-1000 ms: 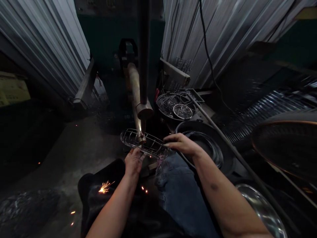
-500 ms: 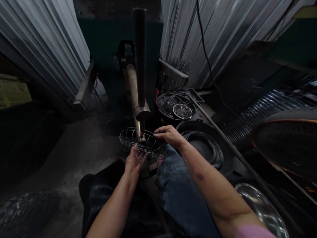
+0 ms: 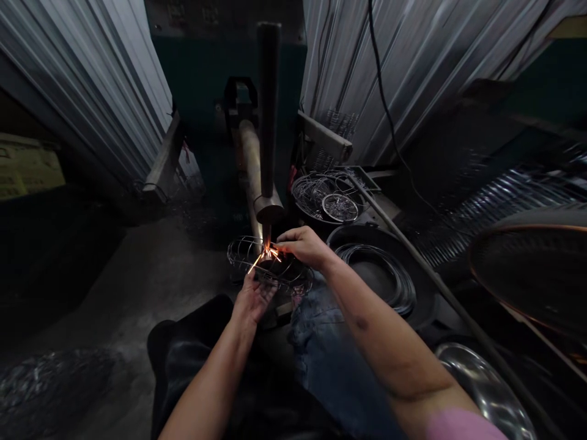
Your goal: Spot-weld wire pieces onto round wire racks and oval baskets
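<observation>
A wire basket (image 3: pixel 238 256) of thin bent metal rods sits tilted around the lower tip of a spot welder (image 3: pixel 269 208). Orange sparks (image 3: pixel 268 252) spray where the welder's upper electrode (image 3: pixel 266 232) meets the metal inside the basket. From below, my left hand (image 3: pixel 254 297) grips the near side of the basket, thumb up and fingers beneath. Beside the electrode, my right hand (image 3: pixel 300 244) is closed in a pinch over the basket's right part. What lies between its fingertips is hidden by glare and blur.
To the right stand a pan of wire scraps (image 3: pixel 321 195) and a black basin with coiled wire (image 3: pixel 380 275). A long rod (image 3: pixel 413 256) slants past them. A shiny metal bowl (image 3: pixel 481 379) lies lower right. Corrugated metal sheets (image 3: pixel 348 61) flank the machine.
Sparks have appeared at the electrode tip. My right hand has shifted left, closer to the electrode. The left hand keeps its hold on the basket, and the view has shifted slightly.
</observation>
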Available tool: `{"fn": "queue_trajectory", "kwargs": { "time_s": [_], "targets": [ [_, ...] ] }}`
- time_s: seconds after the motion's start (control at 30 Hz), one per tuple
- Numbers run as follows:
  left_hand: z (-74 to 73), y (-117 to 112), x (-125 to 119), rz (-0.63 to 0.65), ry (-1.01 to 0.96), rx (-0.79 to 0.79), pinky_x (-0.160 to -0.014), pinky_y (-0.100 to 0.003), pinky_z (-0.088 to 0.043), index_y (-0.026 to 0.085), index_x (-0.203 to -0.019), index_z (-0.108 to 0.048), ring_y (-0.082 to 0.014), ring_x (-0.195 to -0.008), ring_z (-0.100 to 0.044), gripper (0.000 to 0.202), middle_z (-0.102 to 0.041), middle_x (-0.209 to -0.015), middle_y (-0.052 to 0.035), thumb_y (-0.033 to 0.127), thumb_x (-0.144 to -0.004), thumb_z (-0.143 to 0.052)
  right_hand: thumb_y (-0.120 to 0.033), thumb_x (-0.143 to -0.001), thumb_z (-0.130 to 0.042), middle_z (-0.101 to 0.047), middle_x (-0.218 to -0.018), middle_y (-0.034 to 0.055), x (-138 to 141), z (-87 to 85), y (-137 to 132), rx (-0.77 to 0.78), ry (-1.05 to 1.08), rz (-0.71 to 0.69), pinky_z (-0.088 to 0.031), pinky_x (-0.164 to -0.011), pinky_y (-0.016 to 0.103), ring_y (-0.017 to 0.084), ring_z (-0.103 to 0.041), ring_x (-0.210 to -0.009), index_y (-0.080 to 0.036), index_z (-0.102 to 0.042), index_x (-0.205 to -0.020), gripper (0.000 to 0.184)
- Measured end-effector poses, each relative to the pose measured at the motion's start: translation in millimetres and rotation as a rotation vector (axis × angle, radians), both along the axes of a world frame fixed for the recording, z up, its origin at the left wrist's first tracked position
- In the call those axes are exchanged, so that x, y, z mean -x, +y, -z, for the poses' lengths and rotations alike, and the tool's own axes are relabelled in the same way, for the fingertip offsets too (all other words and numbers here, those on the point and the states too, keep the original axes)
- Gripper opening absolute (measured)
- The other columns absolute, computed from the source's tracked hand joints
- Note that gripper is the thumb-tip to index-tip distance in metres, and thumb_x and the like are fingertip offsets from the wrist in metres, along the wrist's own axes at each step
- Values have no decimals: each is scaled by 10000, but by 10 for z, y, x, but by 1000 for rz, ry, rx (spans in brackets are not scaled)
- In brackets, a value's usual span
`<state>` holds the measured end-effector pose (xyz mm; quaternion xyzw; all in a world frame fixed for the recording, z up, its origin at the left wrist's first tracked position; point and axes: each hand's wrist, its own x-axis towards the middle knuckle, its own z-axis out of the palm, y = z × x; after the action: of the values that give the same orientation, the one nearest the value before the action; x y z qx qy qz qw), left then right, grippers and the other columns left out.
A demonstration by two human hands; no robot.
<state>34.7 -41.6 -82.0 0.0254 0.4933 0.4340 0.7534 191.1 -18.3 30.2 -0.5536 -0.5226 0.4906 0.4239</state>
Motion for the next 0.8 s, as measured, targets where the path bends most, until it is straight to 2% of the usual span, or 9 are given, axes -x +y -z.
{"fn": "queue_trajectory", "kwargs": {
  "time_s": [0.07, 0.13, 0.23, 0.3, 0.33, 0.4, 0.47, 0.67, 0.8],
  "targets": [
    [103, -104, 75, 43, 261, -182, -723, -363, -553, 55, -982, -618, -234, -763, -658, 445, -640, -815, -145, 480, -867, -554, -380, -607, -769, -584, -596, -24, -190, 81, -127, -15, 19, -3, -344, -507, 234, 85, -454, -523, -125, -729, -832, 342],
    [220, -207, 175, -1, 713, -574, -852, -403, -522, 102, -1089, -624, -271, -931, -644, 492, -657, -963, -133, 465, -764, -688, -364, -600, -795, -630, -661, -12, -428, 241, -303, 48, 73, 6, -364, -511, 239, 84, -468, -517, -141, -717, -1009, 473],
    [367, -270, 246, -21, 1292, -1333, -1014, -422, -425, 196, -1230, -594, -289, -1185, -534, 538, -615, -1197, -112, 325, -729, -743, -353, -544, -836, -664, -685, 16, -688, 571, -547, 160, 241, 16, -410, -540, 257, 103, -521, -540, -147, -742, -914, 434],
    [418, -241, 193, -5, 1496, -1640, -1028, -420, -402, 213, -1319, -531, -284, -1235, -498, 562, -598, -1242, -117, 250, -781, -688, -342, -496, -858, -663, -648, 13, -721, 773, -643, 153, 323, 102, -417, -537, 259, 108, -528, -531, -155, -750, -829, 397],
    [429, -216, 144, -16, 1572, -1697, -1020, -422, -399, 211, -1353, -498, -287, -1229, -501, 585, -600, -1237, -123, 233, -795, -670, -345, -482, -861, -651, -613, 6, -699, 850, -670, 137, 351, 153, -414, -524, 259, 107, -519, -511, -158, -749, -787, 375],
    [429, -173, 38, -64, 1685, -1683, -997, -432, -395, 202, -1380, -471, -299, -1178, -530, 610, -615, -1192, -134, 244, -801, -658, -350, -463, -858, -628, -561, -3, -614, 934, -694, 91, 384, 242, -407, -498, 257, 106, -502, -484, -162, -738, -710, 332],
    [416, -159, -34, -110, 1727, -1647, -967, -431, -401, 190, -1368, -482, -298, -1108, -559, 599, -630, -1119, -133, 266, -800, -658, -348, -462, -847, -617, -542, -4, -523, 923, -699, 45, 377, 290, -390, -474, 249, 105, -490, -475, -162, -730, -665, 299],
    [396, -156, 16, -152, 1667, -1588, -902, -436, -443, 160, -1392, -434, -289, -1031, -578, 709, -605, -1144, -151, 383, -769, -691, -366, -552, -801, -606, -560, -6, -350, 588, -574, -79, 205, 239, -378, -474, 241, 95, -462, -485, -157, -742, -697, 262],
    [420, -37, 64, -185, 1586, -1549, -898, -419, -485, 164, -1403, -411, -281, -1068, -584, 719, -594, -1196, -158, 319, -761, -696, -390, -538, -810, -633, -618, 5, -226, 439, -380, -125, 193, 192, -419, -547, 253, 121, -521, -571, -155, -728, -665, 279]
  ]
}}
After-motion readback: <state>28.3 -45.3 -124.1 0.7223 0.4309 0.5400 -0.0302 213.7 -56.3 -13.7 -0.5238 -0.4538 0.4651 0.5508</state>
